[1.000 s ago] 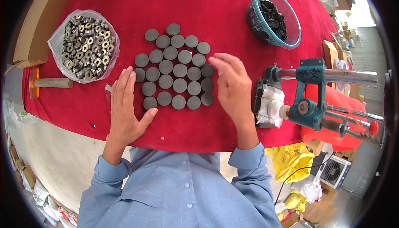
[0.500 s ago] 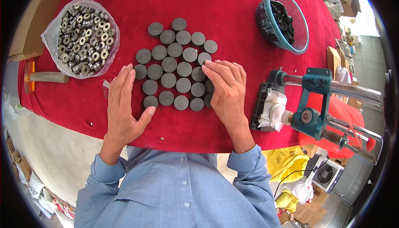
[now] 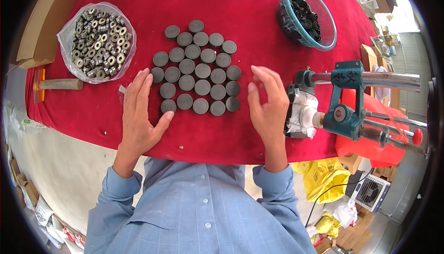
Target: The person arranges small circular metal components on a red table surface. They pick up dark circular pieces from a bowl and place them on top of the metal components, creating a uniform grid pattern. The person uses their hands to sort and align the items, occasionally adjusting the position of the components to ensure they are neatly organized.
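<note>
Several round dark grey caps (image 3: 202, 71) lie flat in a loose, close-set cluster on the red cloth. My left hand (image 3: 141, 110) rests along the cluster's left side, fingers stretched forward and thumb spread. Its thumb tip is at the lowest left cap (image 3: 168, 106); whether they touch I cannot tell. Right of the cluster is my right hand (image 3: 269, 101), fingers apart and slightly curved, with nothing in it. A strip of red cloth separates it from the rightmost caps (image 3: 232, 89).
A plastic-lined bowl of metal bearings (image 3: 98, 46) stands at left, beside a wooden-handled hammer (image 3: 60, 84). A clear tub (image 3: 334, 27) of black parts sits far right. A green hand press (image 3: 344, 99) occupies the right edge. A cardboard box (image 3: 41, 36) stands far left.
My right hand has moved right, off the caps it was touching, uncovering the right edge of the cluster. The left hand has stayed nearly in place. The whole view has shifted slightly.
</note>
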`<state>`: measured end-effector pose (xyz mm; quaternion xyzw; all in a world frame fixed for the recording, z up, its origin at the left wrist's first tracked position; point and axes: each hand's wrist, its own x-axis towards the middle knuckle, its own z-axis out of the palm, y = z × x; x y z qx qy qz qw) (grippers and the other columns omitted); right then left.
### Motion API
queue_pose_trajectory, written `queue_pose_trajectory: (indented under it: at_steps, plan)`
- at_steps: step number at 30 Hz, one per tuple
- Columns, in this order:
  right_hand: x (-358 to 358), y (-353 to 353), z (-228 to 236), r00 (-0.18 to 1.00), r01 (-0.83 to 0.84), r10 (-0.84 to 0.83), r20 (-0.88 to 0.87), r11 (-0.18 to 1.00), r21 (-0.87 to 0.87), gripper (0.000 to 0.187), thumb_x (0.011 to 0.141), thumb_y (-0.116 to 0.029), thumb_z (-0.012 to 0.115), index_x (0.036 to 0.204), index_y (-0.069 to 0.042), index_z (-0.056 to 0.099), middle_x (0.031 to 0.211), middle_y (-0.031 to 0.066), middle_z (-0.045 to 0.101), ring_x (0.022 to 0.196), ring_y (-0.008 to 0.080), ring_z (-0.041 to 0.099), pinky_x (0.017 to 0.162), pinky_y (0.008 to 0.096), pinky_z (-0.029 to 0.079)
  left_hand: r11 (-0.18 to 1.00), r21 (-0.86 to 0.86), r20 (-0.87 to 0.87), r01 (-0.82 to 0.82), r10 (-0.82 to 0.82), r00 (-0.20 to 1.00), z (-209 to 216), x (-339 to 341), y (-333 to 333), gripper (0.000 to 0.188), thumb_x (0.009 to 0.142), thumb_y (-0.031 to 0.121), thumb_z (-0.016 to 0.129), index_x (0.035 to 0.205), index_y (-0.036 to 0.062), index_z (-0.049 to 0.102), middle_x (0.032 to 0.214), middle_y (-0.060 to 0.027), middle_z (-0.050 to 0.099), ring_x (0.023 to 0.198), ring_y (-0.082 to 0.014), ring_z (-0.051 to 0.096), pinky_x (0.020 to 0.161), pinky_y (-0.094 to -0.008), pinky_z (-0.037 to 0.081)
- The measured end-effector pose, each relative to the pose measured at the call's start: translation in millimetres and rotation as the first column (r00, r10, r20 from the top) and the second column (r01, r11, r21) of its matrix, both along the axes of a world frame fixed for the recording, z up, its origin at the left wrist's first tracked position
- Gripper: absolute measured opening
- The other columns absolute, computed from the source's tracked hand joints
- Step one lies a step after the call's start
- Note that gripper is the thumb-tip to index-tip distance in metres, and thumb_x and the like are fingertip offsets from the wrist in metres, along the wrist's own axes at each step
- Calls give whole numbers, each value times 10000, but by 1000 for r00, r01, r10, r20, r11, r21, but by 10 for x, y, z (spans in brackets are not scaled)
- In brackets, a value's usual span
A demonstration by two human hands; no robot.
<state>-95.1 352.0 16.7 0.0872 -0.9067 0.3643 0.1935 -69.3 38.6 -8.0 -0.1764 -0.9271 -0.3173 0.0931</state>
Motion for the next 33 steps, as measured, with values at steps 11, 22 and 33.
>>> queue_pose_trajectory:
  at_steps: [11, 22, 33]
  plan:
    - [297, -111, -58, 985, -19, 37, 171, 995, -103, 624, 891, -98, 876, 1451, 5, 623, 1378, 188, 645, 1027, 309, 701, 868, 412, 619, 998, -67, 20, 13, -12, 1000, 5, -25, -3, 864, 929, 286, 800, 1646, -17, 425, 1716, -231, 401, 1591, -414, 387, 1301, -535, 318]
    - [74, -354, -51, 985, -151, 166, -44, 960, 236, 395, 843, -27, 731, 1236, -38, 761, 1305, 78, 698, 1196, 297, 636, 1032, 472, 481, 998, -65, 30, 4, -2, 1000, 12, -23, -3, 889, 895, 282, 825, 1641, -10, 439, 1710, -225, 415, 1576, -414, 408, 1293, -549, 312]
    - [74, -685, -125, 972, -184, 225, -73, 911, 368, 285, 897, -136, 730, 1170, -63, 768, 1288, 49, 738, 1200, 222, 649, 1064, 465, 432, 997, -76, 39, 2, 1, 999, 4, -20, -20, 878, 894, 284, 814, 1636, -9, 446, 1706, -225, 427, 1568, -407, 421, 1300, -562, 291]
